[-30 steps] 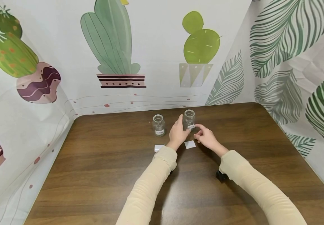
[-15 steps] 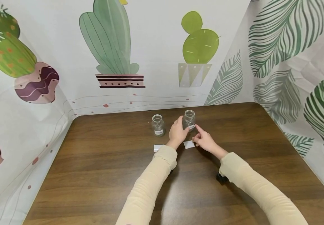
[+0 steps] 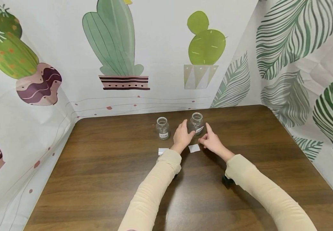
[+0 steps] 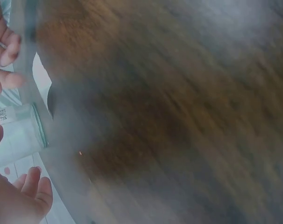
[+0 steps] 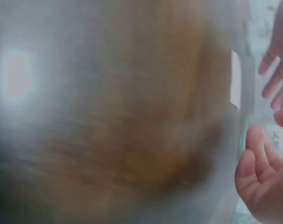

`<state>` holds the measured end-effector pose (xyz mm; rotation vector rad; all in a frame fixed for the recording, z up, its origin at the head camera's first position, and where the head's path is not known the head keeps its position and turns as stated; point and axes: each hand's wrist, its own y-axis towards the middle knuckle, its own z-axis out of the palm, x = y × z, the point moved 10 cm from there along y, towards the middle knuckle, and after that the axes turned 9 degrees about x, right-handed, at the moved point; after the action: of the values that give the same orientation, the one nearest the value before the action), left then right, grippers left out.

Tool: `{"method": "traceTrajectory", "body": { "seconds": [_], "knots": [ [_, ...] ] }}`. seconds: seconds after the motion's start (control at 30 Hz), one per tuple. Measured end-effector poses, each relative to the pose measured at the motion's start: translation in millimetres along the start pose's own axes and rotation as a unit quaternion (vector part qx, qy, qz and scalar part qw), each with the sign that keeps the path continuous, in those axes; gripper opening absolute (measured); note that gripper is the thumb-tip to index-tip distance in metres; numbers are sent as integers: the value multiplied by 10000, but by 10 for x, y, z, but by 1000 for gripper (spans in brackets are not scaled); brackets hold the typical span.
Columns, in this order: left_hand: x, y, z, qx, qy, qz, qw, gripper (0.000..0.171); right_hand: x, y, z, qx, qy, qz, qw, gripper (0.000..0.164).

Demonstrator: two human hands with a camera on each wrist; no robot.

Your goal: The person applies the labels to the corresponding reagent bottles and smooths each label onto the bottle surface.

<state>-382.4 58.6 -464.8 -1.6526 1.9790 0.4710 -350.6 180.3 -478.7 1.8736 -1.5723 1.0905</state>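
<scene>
A clear glass jar (image 3: 196, 122) without a lid stands at the back of the table, its white label (image 3: 199, 129) slanting low on the front. My left hand (image 3: 182, 137) is at the jar's left side, thumb over its lower front and fingers loosely extended. In the left wrist view, those fingers (image 4: 31, 189) stand apart from the glass (image 4: 22, 137). To the right of the jar is my right hand (image 3: 212, 142), index finger pointing up beside it and the other fingers bent, with nothing visible in them. Printing on the label is too small to read fully.
A second open glass jar (image 3: 162, 129) with a straight label stands to the left. Two small white paper pieces (image 3: 194, 148) (image 3: 162, 151) lie in front of the jars. Behind the wooden table (image 3: 102, 179) hangs a printed cactus cloth (image 3: 163, 51).
The right-hand jar has shifted slightly right, and its label slants more. My right index finger, earlier at the label, has moved right and points more upward. The left hand has hardly moved.
</scene>
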Motion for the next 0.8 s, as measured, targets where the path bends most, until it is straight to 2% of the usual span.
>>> {"method": "traceTrajectory", "body": {
  "seconds": [0.13, 0.23, 0.37, 0.57, 0.8],
  "knots": [
    [-32, 5, 4, 61, 130, 169, 9998, 67, 54, 88, -220, -458, -419, -44, 9981, 78],
    [-76, -1, 9, 141, 207, 323, 9992, 69, 102, 182, -264, -283, -529, -219, 9980, 79],
    [-101, -5, 15, 225, 236, 433, 9985, 69, 138, 260, -225, 97, -444, -365, 9983, 77],
    [-52, 17, -23, 79, 426, 468, 9980, 64, 202, 253, -221, -107, -691, -509, 9962, 62],
    [-17, 31, -56, 134, 473, 576, 9971, 58, 244, 235, -207, -183, -1211, -580, 9908, 60]
  ]
}}
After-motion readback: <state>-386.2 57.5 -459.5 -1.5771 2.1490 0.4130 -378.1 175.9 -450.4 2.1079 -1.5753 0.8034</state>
